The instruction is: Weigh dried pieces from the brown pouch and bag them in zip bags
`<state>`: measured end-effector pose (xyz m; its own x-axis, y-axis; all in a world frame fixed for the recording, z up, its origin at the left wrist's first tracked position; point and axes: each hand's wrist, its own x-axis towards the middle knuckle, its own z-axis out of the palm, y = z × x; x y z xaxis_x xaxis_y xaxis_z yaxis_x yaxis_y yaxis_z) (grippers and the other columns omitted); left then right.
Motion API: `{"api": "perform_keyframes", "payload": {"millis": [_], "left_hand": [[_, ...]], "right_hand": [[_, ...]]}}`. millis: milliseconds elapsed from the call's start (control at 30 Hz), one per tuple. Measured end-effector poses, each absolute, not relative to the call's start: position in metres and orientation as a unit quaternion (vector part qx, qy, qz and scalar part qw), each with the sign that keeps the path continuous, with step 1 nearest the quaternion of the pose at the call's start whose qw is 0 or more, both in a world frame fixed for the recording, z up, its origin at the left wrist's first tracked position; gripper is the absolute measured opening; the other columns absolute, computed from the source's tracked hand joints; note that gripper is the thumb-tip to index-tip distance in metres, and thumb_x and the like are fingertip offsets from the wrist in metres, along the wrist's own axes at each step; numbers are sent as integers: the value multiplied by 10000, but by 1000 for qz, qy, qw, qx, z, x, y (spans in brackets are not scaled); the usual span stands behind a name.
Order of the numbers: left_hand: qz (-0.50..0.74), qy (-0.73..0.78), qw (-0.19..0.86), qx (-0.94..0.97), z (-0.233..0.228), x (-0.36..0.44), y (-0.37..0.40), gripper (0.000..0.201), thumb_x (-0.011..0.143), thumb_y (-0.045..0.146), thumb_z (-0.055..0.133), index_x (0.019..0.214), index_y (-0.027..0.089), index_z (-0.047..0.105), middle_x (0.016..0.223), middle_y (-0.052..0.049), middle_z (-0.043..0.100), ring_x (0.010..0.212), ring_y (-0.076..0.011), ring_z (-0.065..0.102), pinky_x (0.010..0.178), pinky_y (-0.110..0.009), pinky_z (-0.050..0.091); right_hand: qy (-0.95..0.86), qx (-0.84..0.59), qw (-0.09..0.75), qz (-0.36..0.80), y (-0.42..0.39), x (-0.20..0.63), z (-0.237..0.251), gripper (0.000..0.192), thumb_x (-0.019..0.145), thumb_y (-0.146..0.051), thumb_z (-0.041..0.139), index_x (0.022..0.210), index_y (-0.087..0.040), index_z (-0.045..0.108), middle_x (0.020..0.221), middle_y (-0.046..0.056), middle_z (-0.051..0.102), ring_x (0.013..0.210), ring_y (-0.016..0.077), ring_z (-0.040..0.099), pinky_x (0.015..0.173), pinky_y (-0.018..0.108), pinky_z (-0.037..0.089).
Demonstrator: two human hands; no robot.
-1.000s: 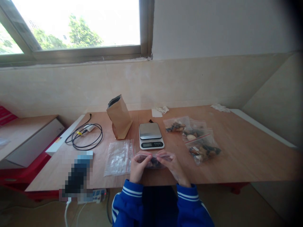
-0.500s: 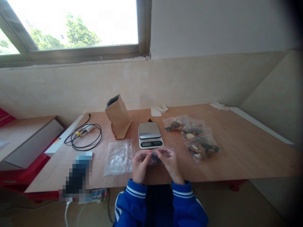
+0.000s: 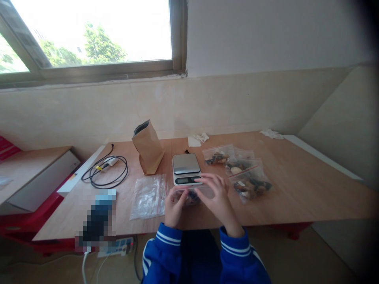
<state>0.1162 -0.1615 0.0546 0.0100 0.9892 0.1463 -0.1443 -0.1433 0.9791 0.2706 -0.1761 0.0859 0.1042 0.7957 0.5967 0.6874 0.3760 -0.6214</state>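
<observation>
A clear zip bag [image 3: 192, 198] with dark dried pieces inside is at the front of the table, just before the kitchen scale [image 3: 186, 164]. My left hand [image 3: 174, 206] pinches the bag's upper edge on its left side. Over the right part of the bag is my right hand [image 3: 217, 197], fingers stretched forward and apart, the thumb beside the bag's edge. Its fingertips reach across the front of the scale and partly cover the display. To the left lie flat clear zip bags [image 3: 147, 197] with red seal lines.
Several filled zip bags [image 3: 251, 185] lie right of the scale. A brown paper bag [image 3: 148, 150] stands back left. Further left are a coiled black cable [image 3: 108, 185] and a blurred-out item [image 3: 99, 217]. Crumpled tissue [image 3: 203, 138] lies near the wall. A power strip [image 3: 120, 246] is below the table edge.
My right hand has let go of the bag's edge, spreading its fingers and moving up toward the scale. The bag's mouth looks flatter; my left hand stays on it.
</observation>
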Motion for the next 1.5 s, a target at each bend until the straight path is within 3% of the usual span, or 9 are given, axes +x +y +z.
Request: {"api": "perform_keyframes", "payload": {"millis": [133,333,633,800,967,1200,1500], "left_hand": [[559,410,465,551,58,114,-163,260,772,380,673,918,166,698,952,-98,685,910,-224,640,797,-329,519],[552,418,417,589,57,113,-164,189,803,331,647,902,178,695,946,-93,665,950,-228,617,833,-338,494],[549,436,401,590,54,116,-166,187,812,336,638,907,185,692,956,-87,666,982,-228,606,847,-335,484],[575,432,441,537,51,117,-167,236,789,374,657,923,182,685,964,-84,682,911,-216,638,776,-314,512],[569,445,430,542,52,115,-166,229,793,362,655,921,173,681,951,-85,680,918,-220,643,783,-318,515],[567,447,407,559,55,115,-166,213,805,347,642,901,161,681,918,-80,679,873,-203,646,741,-295,523],[588,454,451,494,51,109,-163,255,785,382,654,884,147,657,845,-61,669,780,-180,645,656,-275,540]], "right_hand": [[-701,-561,439,32,-176,260,86,68,833,-310,630,861,-288,688,935,16,702,1041,247,541,932,409,264],[-689,-559,461,22,-172,255,79,156,875,-248,589,748,-273,677,770,-14,709,865,202,572,885,386,237],[-676,-553,486,28,-171,256,71,151,870,-275,607,733,-265,668,765,-11,717,829,214,547,859,383,260],[-680,-562,468,49,-173,262,71,105,862,-358,614,887,-291,690,856,-7,730,859,216,552,848,377,256],[-681,-561,469,48,-174,267,70,147,872,-238,602,755,-268,686,780,-22,725,843,204,558,853,374,247],[-660,-551,510,34,-173,260,67,150,844,-149,590,726,-220,652,738,-14,695,808,191,564,838,353,283],[-662,-599,449,39,-169,266,61,168,867,-390,594,825,-287,719,861,8,723,911,231,556,842,376,247]]}}
